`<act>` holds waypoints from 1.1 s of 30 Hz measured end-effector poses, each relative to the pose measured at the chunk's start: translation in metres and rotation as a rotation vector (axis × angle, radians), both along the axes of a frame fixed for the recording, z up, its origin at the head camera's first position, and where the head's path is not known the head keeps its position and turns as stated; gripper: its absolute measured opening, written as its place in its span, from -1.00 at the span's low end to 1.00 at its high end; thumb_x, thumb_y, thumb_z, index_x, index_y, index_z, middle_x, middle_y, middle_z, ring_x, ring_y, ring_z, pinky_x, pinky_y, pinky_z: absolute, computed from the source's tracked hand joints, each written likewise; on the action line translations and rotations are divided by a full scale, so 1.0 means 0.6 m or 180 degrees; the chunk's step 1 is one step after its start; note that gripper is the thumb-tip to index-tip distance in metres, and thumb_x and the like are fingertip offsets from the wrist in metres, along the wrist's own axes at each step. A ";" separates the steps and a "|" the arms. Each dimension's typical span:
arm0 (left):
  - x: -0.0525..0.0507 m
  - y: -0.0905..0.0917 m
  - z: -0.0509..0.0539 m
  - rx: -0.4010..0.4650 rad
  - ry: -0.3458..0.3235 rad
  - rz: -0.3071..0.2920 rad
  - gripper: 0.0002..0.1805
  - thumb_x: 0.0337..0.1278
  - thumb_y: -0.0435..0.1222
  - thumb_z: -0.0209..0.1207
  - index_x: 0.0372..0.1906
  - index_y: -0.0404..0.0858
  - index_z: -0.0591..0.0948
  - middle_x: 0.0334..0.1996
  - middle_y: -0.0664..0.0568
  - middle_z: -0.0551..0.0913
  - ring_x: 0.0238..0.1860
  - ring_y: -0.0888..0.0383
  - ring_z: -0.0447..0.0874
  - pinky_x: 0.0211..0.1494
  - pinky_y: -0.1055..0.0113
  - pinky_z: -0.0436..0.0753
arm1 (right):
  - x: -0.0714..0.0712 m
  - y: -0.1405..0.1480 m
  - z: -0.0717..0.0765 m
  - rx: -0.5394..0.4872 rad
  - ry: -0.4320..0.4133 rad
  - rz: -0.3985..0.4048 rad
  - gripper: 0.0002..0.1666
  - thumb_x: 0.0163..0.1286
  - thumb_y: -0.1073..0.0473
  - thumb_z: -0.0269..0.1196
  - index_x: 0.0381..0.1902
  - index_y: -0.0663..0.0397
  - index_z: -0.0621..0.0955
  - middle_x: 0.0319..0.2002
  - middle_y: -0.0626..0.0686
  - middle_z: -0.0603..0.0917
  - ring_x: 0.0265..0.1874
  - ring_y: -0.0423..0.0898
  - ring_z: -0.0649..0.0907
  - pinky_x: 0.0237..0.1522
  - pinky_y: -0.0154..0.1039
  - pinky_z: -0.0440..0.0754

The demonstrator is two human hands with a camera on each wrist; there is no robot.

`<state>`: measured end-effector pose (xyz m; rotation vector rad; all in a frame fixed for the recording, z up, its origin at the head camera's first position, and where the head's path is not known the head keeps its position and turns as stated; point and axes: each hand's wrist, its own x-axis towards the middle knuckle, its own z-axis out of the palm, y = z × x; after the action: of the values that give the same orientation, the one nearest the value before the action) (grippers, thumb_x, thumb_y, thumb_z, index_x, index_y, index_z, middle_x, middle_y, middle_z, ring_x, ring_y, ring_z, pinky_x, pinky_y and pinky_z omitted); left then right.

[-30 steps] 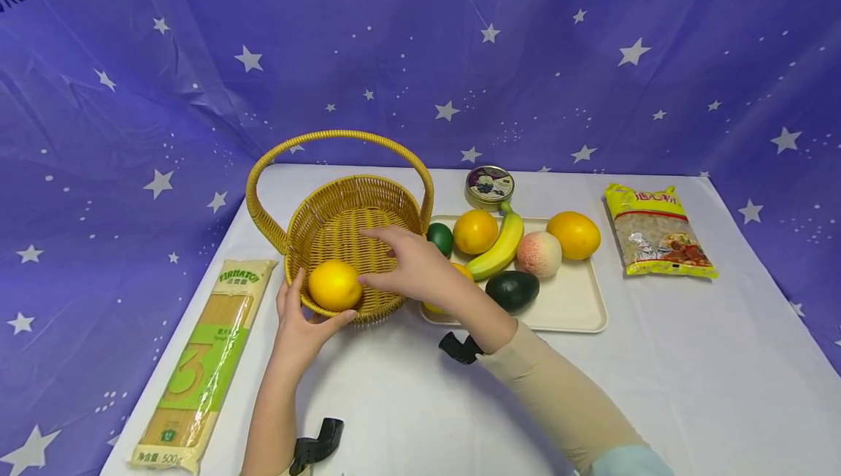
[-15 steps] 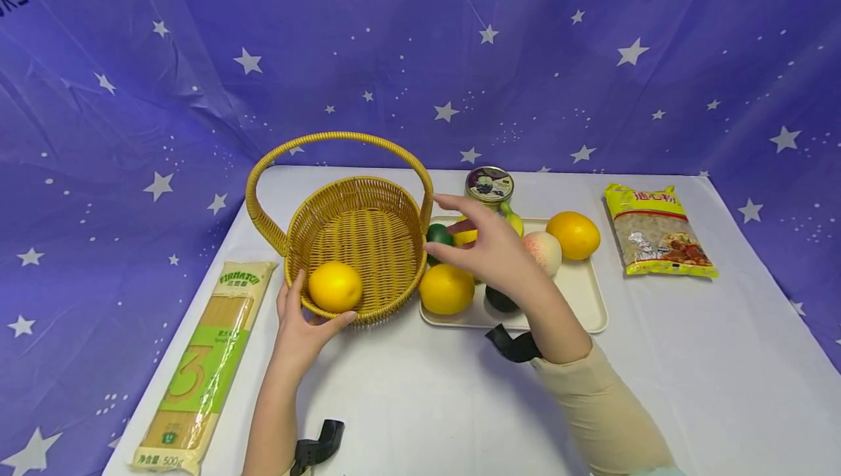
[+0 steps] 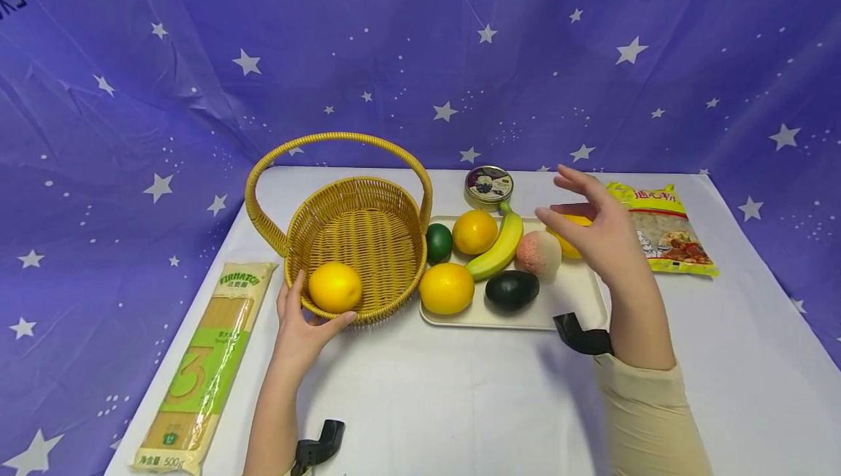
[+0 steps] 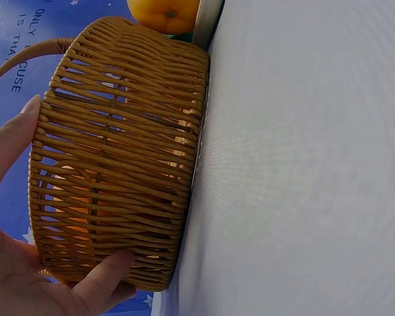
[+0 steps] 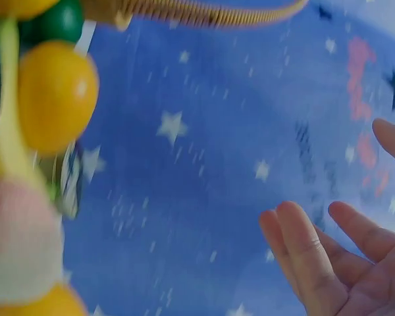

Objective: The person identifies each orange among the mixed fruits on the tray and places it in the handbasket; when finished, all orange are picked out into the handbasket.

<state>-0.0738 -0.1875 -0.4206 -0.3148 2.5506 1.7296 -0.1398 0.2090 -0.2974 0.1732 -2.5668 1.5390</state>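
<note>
Wicker basket [image 3: 371,250]: L grip [image 3: 304,330] clamped at edge; R grip [image 3: 611,242] apart, nr tray [image 3: 578,297] edge.

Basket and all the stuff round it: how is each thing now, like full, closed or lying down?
Basket: upright, mostly empty, one yellow fruit inside
Left grip: holding the basket's side
Right grip: raised, holding nothing
Tray: flat, seven fruits on it
Tin: looks closed
Spaghetti pack: lying flat, no opening visible
Yellow bag: lying flat, partly hidden by the right grip
</note>
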 end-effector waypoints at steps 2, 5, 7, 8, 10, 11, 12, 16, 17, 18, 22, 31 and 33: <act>0.000 0.000 0.000 -0.0006 0.0000 0.0003 0.24 -0.04 -0.08 0.44 0.56 -0.06 -0.21 0.49 -0.02 -0.52 0.47 -0.23 -0.19 0.34 -0.08 0.27 | -0.004 0.024 -0.008 -0.0046 -0.0072 -0.0152 -0.17 0.30 0.05 0.34 0.47 -0.18 0.27 0.33 0.16 0.38 -0.08 -0.24 0.59 -0.18 -0.53 0.57; 0.000 0.000 0.000 -0.0020 -0.0006 0.0003 0.24 -0.03 -0.07 0.44 0.56 -0.06 -0.21 0.49 -0.01 -0.52 0.47 -0.23 -0.19 0.34 -0.07 0.27 | -0.007 0.058 -0.021 -0.0105 -0.0207 -0.0384 -0.14 0.30 -0.02 0.32 0.48 -0.16 0.23 0.34 0.19 0.36 -0.08 -0.26 0.55 -0.22 -0.52 0.59; 0.000 0.000 -0.001 -0.0020 -0.0008 0.0001 0.24 -0.04 -0.07 0.44 0.56 -0.06 -0.21 0.49 -0.01 -0.52 0.47 -0.23 -0.18 0.34 -0.07 0.27 | -0.009 0.078 -0.031 -0.0108 -0.0305 -0.0543 -0.12 0.30 -0.08 0.31 0.49 -0.17 0.21 0.35 0.21 0.34 -0.07 -0.23 0.52 -0.26 -0.51 0.60; 0.000 0.000 -0.001 -0.0014 -0.0004 -0.0001 0.24 -0.04 -0.07 0.44 0.56 -0.06 -0.21 0.49 -0.01 -0.52 0.47 -0.23 -0.18 0.34 -0.08 0.27 | -0.010 0.087 -0.037 -0.0097 -0.0364 -0.0619 -0.11 0.29 -0.12 0.30 0.50 -0.18 0.20 0.35 0.22 0.33 -0.06 -0.22 0.50 -0.27 -0.51 0.61; 0.000 0.000 -0.001 -0.0006 -0.0001 -0.0002 0.24 -0.04 -0.07 0.44 0.56 -0.06 -0.21 0.49 0.00 -0.52 0.47 -0.23 -0.18 0.34 -0.08 0.28 | -0.011 0.104 -0.049 -0.0107 -0.0450 -0.0740 -0.08 0.29 -0.16 0.28 0.51 -0.14 0.17 0.36 0.24 0.31 -0.08 -0.20 0.49 -0.29 -0.50 0.61; 0.000 0.000 -0.001 -0.0002 0.0001 -0.0004 0.24 -0.04 -0.07 0.44 0.56 -0.06 -0.21 0.49 0.00 -0.52 0.47 -0.23 -0.19 0.34 -0.08 0.28 | -0.013 0.111 -0.055 -0.0102 -0.0502 -0.0797 -0.06 0.29 -0.18 0.27 0.51 -0.12 0.16 0.36 0.25 0.29 -0.11 -0.22 0.49 -0.30 -0.51 0.61; 0.000 0.000 -0.001 0.0001 0.0004 -0.0006 0.24 -0.04 -0.08 0.44 0.56 -0.06 -0.21 0.49 0.00 -0.52 0.47 -0.22 -0.19 0.34 -0.07 0.28 | -0.015 0.118 -0.061 -0.0116 -0.0558 -0.0833 -0.05 0.29 -0.18 0.26 0.52 -0.10 0.14 0.37 0.27 0.27 -0.13 -0.25 0.50 -0.31 -0.51 0.61; 0.000 0.000 -0.002 0.0000 0.0023 -0.0011 0.24 -0.04 -0.08 0.44 0.56 -0.06 -0.22 0.49 0.00 -0.51 0.47 -0.21 -0.21 0.35 -0.07 0.27 | -0.027 0.143 -0.093 -0.0271 -0.0798 -0.0927 0.02 0.26 -0.21 0.27 0.53 -0.03 0.10 0.38 0.31 0.23 -0.22 -0.29 0.54 -0.31 -0.43 0.64; 0.000 0.000 -0.002 -0.0007 0.0031 -0.0014 0.24 -0.04 -0.08 0.44 0.56 -0.06 -0.22 0.49 0.00 -0.50 0.47 -0.21 -0.21 0.35 -0.07 0.27 | -0.031 0.149 -0.103 -0.0315 -0.0857 -0.0939 0.03 0.26 -0.22 0.28 0.53 -0.01 0.10 0.38 0.32 0.23 -0.22 -0.27 0.56 -0.31 -0.41 0.65; 0.000 0.000 -0.002 -0.0008 0.0038 -0.0016 0.24 -0.04 -0.08 0.44 0.56 -0.07 -0.22 0.49 0.00 -0.50 0.47 -0.21 -0.21 0.35 -0.07 0.27 | -0.035 0.154 -0.113 -0.0357 -0.0914 -0.0947 0.04 0.25 -0.23 0.28 0.53 0.00 0.10 0.37 0.33 0.24 -0.21 -0.23 0.58 -0.30 -0.39 0.66; 0.000 -0.001 -0.003 -0.0037 0.0052 -0.0027 0.24 -0.03 -0.08 0.44 0.56 -0.07 -0.22 0.49 -0.02 -0.50 0.47 -0.21 -0.21 0.35 -0.07 0.27 | -0.053 0.177 -0.160 -0.0508 -0.1134 -0.1013 0.07 0.21 -0.25 0.31 0.52 0.00 0.12 0.34 0.28 0.30 -0.19 -0.12 0.64 -0.29 -0.31 0.68; 0.000 -0.002 -0.007 -0.0080 0.0082 -0.0021 0.25 -0.05 -0.06 0.44 0.56 -0.08 -0.21 0.49 -0.04 -0.48 0.46 -0.24 -0.17 0.33 -0.07 0.30 | -0.058 0.176 -0.186 -0.0679 -0.1314 -0.0632 0.11 0.29 -0.20 0.26 0.53 0.16 -0.03 0.41 0.40 0.13 -0.26 -0.16 0.64 -0.15 -0.21 0.67; 0.000 -0.002 -0.007 -0.0081 0.0075 -0.0016 0.25 -0.05 -0.06 0.45 0.56 -0.07 -0.21 0.49 -0.04 -0.47 0.46 -0.24 -0.16 0.32 -0.07 0.31 | -0.059 0.175 -0.189 -0.0684 -0.1336 -0.0587 0.10 0.31 -0.20 0.25 0.53 0.16 -0.04 0.40 0.40 0.13 -0.25 -0.16 0.64 -0.15 -0.23 0.67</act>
<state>-0.0737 -0.1884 -0.4248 -0.2906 2.5892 1.7107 -0.1753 0.3140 -0.4108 -0.4433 -2.5809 1.9277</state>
